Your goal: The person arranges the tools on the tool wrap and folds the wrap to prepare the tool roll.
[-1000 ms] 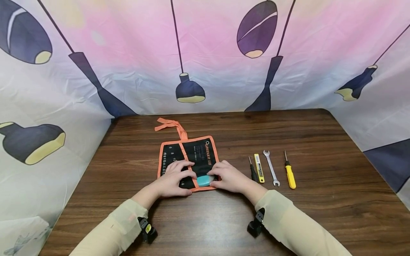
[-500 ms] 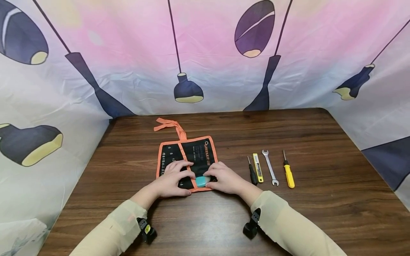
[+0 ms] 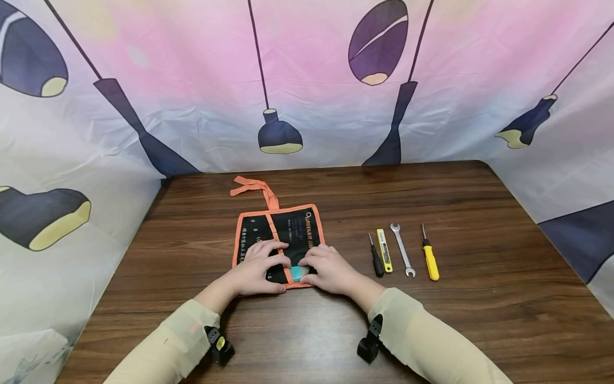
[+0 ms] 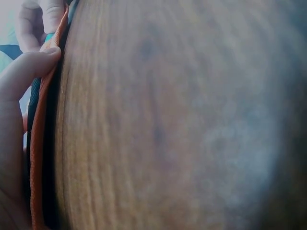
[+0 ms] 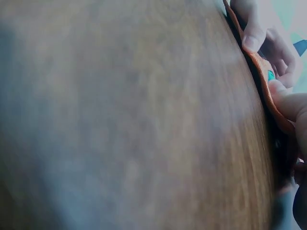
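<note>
A black tool pouch (image 3: 295, 229) with orange edging lies flat on the table. My left hand (image 3: 256, 271) rests across its left part, fingertips at the orange middle strip, thumb on the near edge (image 4: 41, 120). With thumb and fingers my right hand (image 3: 331, 270) pinches a teal object (image 3: 297, 273), whose left end meets the strip. Whether that end lies under the strip is hard to tell. In the right wrist view a sliver of teal (image 5: 271, 75) shows beside my right hand (image 5: 293, 108); my left hand (image 5: 256, 31) is just beyond.
Right of the pouch lie a black screwdriver (image 3: 377, 261), a yellow flat packet (image 3: 385, 250), a double-ended wrench (image 3: 402, 249) and a yellow screwdriver (image 3: 430, 261). Orange ties (image 3: 261, 186) stretch behind the pouch. A patterned cloth (image 3: 211, 64) hangs behind the table.
My right hand has moved left with the teal object, and less of that object shows between the strip and my fingers. My left hand has stayed nearly in place on the pouch.
</note>
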A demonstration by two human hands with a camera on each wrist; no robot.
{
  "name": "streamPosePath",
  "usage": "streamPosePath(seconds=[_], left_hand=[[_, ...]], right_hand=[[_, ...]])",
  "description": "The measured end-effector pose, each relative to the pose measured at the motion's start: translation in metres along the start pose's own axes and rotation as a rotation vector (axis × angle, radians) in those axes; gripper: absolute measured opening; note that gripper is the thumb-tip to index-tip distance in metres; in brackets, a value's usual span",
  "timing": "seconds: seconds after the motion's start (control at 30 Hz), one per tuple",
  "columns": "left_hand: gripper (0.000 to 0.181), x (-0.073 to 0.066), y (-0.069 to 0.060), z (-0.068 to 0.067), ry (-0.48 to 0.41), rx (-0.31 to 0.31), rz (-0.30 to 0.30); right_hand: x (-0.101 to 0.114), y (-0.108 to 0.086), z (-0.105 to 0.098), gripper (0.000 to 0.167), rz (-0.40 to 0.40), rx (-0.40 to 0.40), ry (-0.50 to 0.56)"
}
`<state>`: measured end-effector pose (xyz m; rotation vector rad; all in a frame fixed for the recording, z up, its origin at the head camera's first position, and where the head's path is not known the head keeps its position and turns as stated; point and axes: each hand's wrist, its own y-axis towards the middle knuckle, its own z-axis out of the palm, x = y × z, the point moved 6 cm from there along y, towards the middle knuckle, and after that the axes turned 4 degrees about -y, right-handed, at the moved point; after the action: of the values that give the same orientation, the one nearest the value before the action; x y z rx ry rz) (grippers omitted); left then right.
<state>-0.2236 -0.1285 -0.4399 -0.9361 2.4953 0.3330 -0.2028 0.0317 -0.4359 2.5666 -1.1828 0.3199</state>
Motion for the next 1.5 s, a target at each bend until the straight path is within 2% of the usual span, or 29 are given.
streamPosePath(seconds=[0.13,0.47,0.93,1.1,1.3,1.5], left_hand=[[0.036,0.0,0.0,-0.001,0.006,-0.001,-0.001],[0.036,0.0,0.0,0.0,0.007,-0.01,0.019],[0.037,0.0,-0.001,-0.001,0.005,-0.019,0.023],[0.046,0.002,-0.001,-0.001,0.017,-0.017,0.002],[0.054,0.005,0.0,0.0,0.022,-0.023,-0.025],[0.054,0.004,-0.001,0.0,0.011,-0.04,-0.028]], right_hand=[[0.001,0.001,0.002,0.035,0.005,-0.003,0.004],[-0.005,0.001,0.006,0.036,0.046,0.016,0.087],[-0.008,0.002,0.002,0.036,0.018,0.019,0.087],[-0.011,-0.004,-0.007,0.034,0.009,-0.013,0.084],[-0.027,-0.017,-0.023,0.032,0.062,-0.055,0.056],[-0.046,-0.032,-0.037,0.026,0.106,-0.14,0.053]])
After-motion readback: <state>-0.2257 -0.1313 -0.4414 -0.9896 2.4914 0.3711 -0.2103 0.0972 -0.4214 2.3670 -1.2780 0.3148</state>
